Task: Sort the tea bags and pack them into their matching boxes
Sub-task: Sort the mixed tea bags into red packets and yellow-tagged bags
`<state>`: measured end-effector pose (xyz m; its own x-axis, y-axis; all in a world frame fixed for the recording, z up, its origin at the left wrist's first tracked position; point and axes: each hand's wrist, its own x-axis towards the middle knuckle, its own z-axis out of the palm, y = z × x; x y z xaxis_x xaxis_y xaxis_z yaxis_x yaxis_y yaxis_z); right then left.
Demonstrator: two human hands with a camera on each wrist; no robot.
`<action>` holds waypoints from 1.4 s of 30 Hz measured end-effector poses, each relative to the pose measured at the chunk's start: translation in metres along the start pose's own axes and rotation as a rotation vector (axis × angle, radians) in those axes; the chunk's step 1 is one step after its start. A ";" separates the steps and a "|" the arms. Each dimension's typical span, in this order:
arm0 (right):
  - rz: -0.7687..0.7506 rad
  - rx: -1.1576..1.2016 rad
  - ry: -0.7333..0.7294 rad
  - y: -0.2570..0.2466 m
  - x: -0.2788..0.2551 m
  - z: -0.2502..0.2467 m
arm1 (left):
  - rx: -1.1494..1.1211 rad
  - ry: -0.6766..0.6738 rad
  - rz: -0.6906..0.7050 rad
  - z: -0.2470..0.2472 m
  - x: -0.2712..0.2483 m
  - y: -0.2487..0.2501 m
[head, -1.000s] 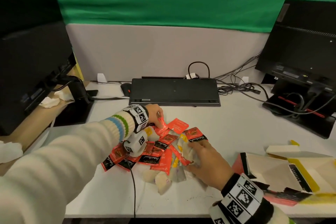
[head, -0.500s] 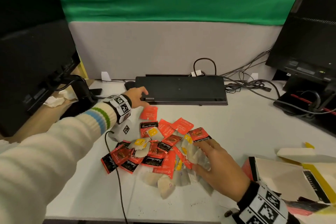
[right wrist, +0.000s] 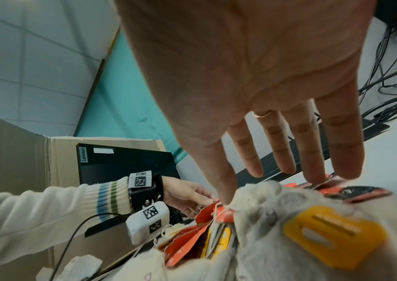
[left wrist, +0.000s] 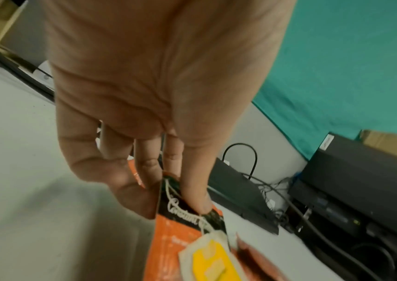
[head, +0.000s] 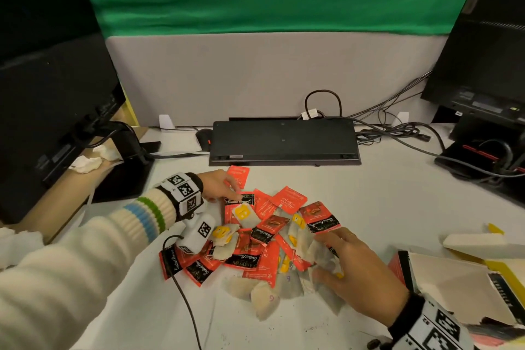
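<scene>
A pile of red sachets [head: 264, 261] and white paper tea bags [head: 262, 300] with yellow tags lies mid-table. My left hand [head: 234, 193] is at the pile's far left; its thumb and forefinger pinch the black end of a red-and-black sachet [head: 241, 202], seen close in the left wrist view [left wrist: 185, 224] under my left hand [left wrist: 168, 207]. My right hand [head: 326, 256] rests flat, fingers spread, on the white tea bags [right wrist: 277, 218] at the pile's right; my right hand [right wrist: 277, 182] holds nothing. One red sachet [head: 238, 176] lies apart near the keyboard. Opened red and yellow boxes [head: 443, 287] sit at the right.
An upturned black keyboard [head: 284, 139] lies behind the pile, with a mouse [head: 204, 136] at its left. Monitors stand at the left [head: 51, 88] and right [head: 483, 45]. Cables [head: 397, 133] trail at the back right. The wrist camera's cable [head: 184, 293] runs toward the table's front edge.
My left hand carried a red sachet toward the keyboard, left it there, then came back to the pile and took another sachet. My right hand stayed on the white tea bags.
</scene>
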<state>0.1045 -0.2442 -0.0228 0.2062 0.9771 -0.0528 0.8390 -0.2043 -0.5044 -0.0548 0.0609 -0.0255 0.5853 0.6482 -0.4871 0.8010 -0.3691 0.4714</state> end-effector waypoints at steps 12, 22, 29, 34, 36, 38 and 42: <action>0.019 -0.001 -0.024 0.004 0.001 0.000 | -0.199 0.337 -0.088 -0.050 -0.022 -0.013; -0.006 -0.011 -0.046 0.001 -0.001 -0.001 | 0.412 -0.267 0.166 0.019 -0.043 0.022; -0.049 -0.168 -0.232 0.000 -0.002 0.004 | 0.493 -0.232 0.234 0.024 -0.049 0.014; -0.047 -0.186 -0.122 -0.006 0.004 0.009 | 0.416 -0.098 0.336 0.030 -0.050 0.007; -0.021 -0.177 -0.122 -0.005 0.007 0.011 | 0.383 -0.062 0.367 0.031 -0.049 0.004; -0.001 -0.214 -0.113 -0.007 0.008 0.009 | 0.344 -0.028 0.392 0.030 -0.051 0.001; 0.017 -0.193 -0.083 -0.019 0.006 -0.010 | 0.296 0.065 0.455 0.026 -0.056 0.002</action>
<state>0.0947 -0.2354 -0.0051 0.1855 0.9734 -0.1345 0.9184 -0.2204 -0.3286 -0.0831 0.0070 -0.0163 0.8797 0.4156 -0.2310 0.4751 -0.7879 0.3918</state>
